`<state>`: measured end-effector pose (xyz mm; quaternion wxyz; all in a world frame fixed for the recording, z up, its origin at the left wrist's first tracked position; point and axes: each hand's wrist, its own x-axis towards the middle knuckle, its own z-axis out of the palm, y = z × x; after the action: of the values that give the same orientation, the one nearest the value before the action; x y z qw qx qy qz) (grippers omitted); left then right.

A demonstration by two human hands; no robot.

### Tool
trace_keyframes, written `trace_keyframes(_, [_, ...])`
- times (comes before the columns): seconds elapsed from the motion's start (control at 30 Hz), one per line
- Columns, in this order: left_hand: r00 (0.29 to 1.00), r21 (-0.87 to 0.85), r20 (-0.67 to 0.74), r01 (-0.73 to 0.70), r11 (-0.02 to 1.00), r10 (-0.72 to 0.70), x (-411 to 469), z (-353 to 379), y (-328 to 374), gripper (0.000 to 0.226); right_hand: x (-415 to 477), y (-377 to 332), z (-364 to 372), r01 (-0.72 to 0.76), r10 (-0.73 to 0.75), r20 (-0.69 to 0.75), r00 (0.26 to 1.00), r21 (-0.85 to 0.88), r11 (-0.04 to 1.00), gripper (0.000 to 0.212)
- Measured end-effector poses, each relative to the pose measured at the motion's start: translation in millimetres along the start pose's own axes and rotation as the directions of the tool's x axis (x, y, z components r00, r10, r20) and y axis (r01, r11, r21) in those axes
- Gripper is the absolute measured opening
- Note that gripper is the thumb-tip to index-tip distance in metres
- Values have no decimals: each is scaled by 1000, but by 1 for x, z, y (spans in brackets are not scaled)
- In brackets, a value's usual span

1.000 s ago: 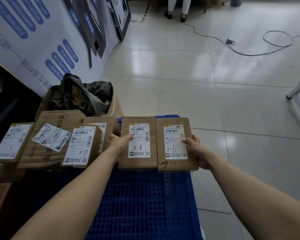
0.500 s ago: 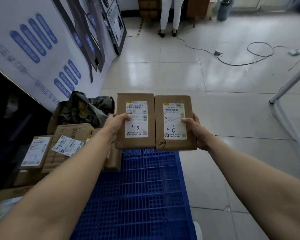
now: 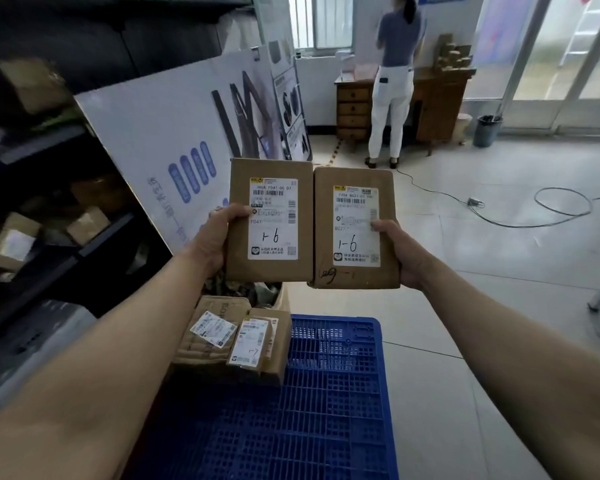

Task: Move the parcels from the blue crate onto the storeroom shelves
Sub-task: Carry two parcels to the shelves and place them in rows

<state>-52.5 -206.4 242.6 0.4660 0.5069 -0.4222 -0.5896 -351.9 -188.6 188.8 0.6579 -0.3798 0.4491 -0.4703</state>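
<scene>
Lying nearest, the blue crate (image 3: 326, 393) is seen with labelled parcels (image 3: 246, 344) stacked at its far left edge. Above it, two brown parcels marked 1-6 are held edge to edge: the left parcel (image 3: 239, 268) is clasped by the left grip (image 3: 215, 237), the right parcel (image 3: 355, 275) by the right grip (image 3: 402, 254), thumbs laid over the labels. Dark shelves (image 3: 49, 140) are seen further left.

The left parcel (image 3: 271, 220) and the right parcel (image 3: 355, 230), both flat brown cartons, were held upright close side by side at the centre of the frame. Their white labels faced outward, each hand-marked "1-6". The left hand (image 3: 215, 237) gripped one and the right hand (image 3: 400, 251) the other. Below them the blue crate (image 3: 326, 393), a plastic grid, filled the lower centre. More labelled parcels (image 3: 248, 344) lay heaped at its upper-left corner. Dark storeroom shelves (image 3: 101, 237) lined the left edge.
</scene>
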Motion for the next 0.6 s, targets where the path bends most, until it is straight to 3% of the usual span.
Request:
trace_keyframes(0.23, [939, -10, -318, -144, 989, 134, -93, -34, 18, 54, 8, -26, 53, -5, 28, 310, 950, -77, 997, 46])
trace_keyframes(0.37, [882, -43, -451, -175, 984, 137, -159, -57, -2, 30, 7, -15, 98, -29, 84, 444, 892, -128, 991, 71])
trace_keyframes(0.43, [837, -41, -530, -184, 982, 134, -203, -70, -9, 36, 0, -4, 130, -31, 114, 516, 849, -166, 986, 76])
trace_keyframes(0.5, [771, -15, -622, -186, 983, 136, -250, -86, -16, 57, -13, 8, 166, -28, 133, 591, 796, -184, 983, 61])
trace_keyframes(0.6, [674, 4, -724, -209, 978, 147, -323, -107, -24, 55, -45, 25, 223, -34, 177, 679, 713, -219, 975, 32])
